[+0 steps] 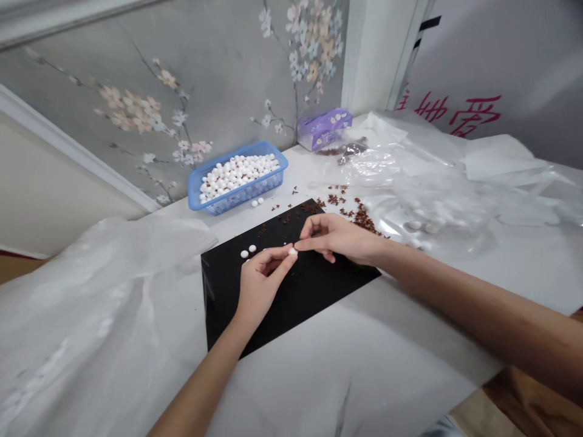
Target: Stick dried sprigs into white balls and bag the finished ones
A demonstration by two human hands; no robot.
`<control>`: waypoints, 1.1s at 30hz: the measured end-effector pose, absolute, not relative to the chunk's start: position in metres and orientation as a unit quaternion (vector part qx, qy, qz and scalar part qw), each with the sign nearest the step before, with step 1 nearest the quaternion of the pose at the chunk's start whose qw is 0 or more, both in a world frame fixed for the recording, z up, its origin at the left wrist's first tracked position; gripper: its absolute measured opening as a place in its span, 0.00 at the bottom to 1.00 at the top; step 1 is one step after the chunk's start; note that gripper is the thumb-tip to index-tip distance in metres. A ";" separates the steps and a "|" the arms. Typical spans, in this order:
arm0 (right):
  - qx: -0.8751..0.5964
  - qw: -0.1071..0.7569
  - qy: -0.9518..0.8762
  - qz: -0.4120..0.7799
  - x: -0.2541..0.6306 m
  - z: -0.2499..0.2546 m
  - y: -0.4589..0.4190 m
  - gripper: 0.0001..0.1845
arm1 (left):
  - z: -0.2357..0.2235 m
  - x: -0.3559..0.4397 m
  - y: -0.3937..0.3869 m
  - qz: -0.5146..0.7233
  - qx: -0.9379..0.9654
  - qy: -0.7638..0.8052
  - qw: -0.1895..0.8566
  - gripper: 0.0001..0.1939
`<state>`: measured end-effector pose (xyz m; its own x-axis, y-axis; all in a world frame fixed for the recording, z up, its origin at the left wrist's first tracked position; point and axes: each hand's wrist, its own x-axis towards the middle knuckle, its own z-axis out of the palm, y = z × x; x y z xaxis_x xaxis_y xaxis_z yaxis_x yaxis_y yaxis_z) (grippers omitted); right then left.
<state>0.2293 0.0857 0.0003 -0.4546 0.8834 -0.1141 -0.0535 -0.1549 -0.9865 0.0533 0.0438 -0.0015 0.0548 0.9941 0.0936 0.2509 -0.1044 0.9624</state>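
Note:
Over the black mat point(314, 291), my left hand point(264, 273) pinches a small white ball point(293, 251) between thumb and fingertips. My right hand point(334, 237) meets it from the right, thumb and index finger closed at the ball's upper edge. A tiny dark speck shows at those fingertips, but what they hold is too small to make out. A few loose white balls point(245, 254) lie on the mat left of my hands, one partly hidden behind my left hand. Small reddish-brown star-shaped pieces point(362, 218) are heaped beyond my right forearm and scattered across the mat's far edge.
A blue basket point(194, 197) full of white balls stands against the floral wall panel, with two balls point(257, 202) beside it. At the back sits a purple packet point(325, 128). Clear plastic bags point(437, 194) spread over the right side; whitish sheeting point(113, 291) covers the left.

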 end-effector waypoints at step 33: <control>-0.487 0.234 -0.832 0.127 0.239 -0.020 0.103 0.08 | -0.001 0.023 0.179 0.235 0.700 0.673 0.040 0.19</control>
